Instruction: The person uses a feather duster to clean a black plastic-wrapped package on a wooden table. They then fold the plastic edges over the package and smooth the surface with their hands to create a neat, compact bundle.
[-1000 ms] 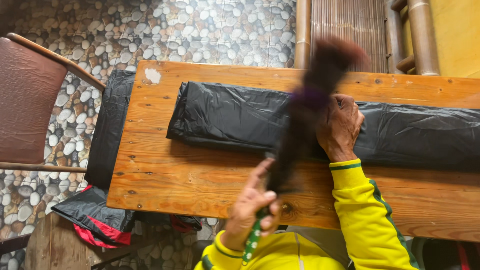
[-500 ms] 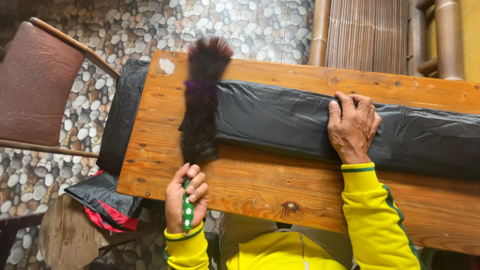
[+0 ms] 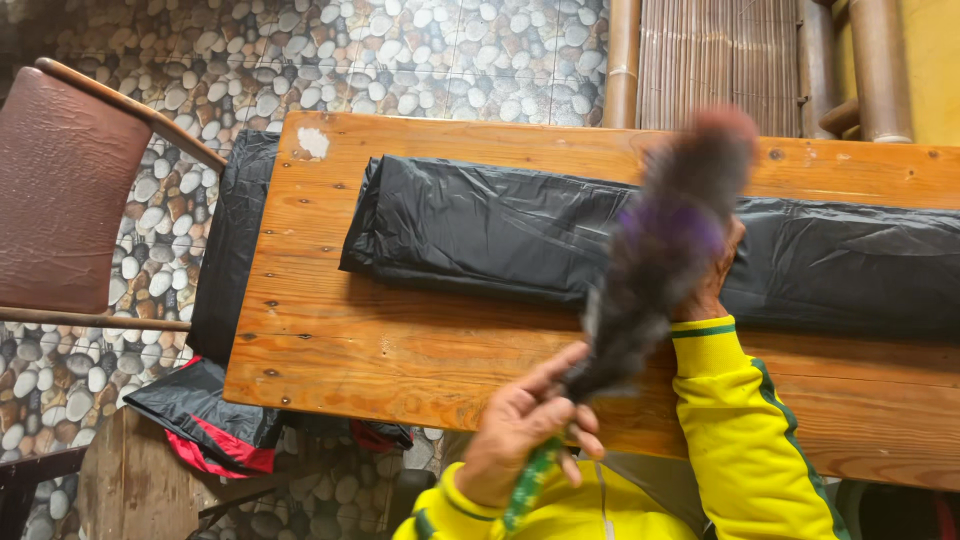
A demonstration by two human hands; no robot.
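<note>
While the left hand curls shut around the green handle, the soft, light duster swings blurred above the black bag. The right hand is mostly hidden; its fingers I cannot tell.

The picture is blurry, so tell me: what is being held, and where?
The left hand grips a feather duster by its green handle; the right hand presses on the black plastic.

My left hand grips a smooth green plastic handle; the duster is soft, dark, fluffy feathers. Glossy, crinkled black plastic sheet lies on the knotty varnished wood table. My sleeve's matt yellow cloth.
</note>
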